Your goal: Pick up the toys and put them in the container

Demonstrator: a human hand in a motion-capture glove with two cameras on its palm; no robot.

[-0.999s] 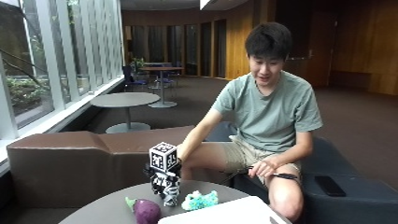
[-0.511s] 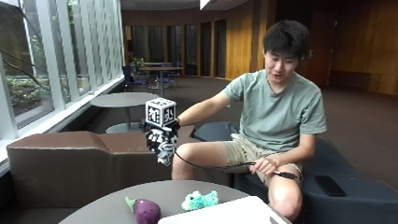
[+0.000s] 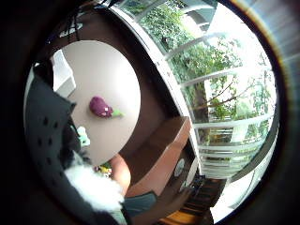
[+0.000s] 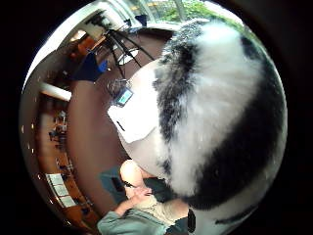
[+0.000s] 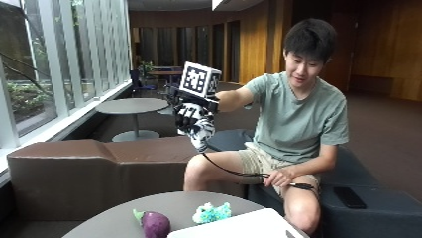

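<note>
Grip: Clearly, the gloved right hand (image 5: 191,116) has its fingers curled round a black-and-white plush toy (image 5: 201,133), whose lower end hangs out beneath the fingers in the outside view.
Close view: the plush toy's fur fills most of the thumb-side palm view, which fits a toy lying against the palm.
Height: the hand is raised well above the round table (image 5: 119,220), about level with the person's chest, and off to the side of it.
Container: a white container (image 5: 254,225) sits at the near edge of the table, only its rim and corner showing; the little-finger-side palm view shows it as a white box on the tabletop, well apart from the hand.
Other toys: a purple eggplant toy (image 5: 155,224) and a small teal fuzzy toy (image 5: 211,213) lie on the table just beside the container, apart from each other.
Bare hand: it rests near the person's knee and touches none of the toys.
Step in hand: judged from the lift, this is the carry, with the plush toy picked up but not yet over the container.
Next move: it calls for bringing the hand down and across until the toy hangs over the container's opening, then letting the fingers straighten.
Left to do: two toys appear to remain, so the task looks early.
</note>
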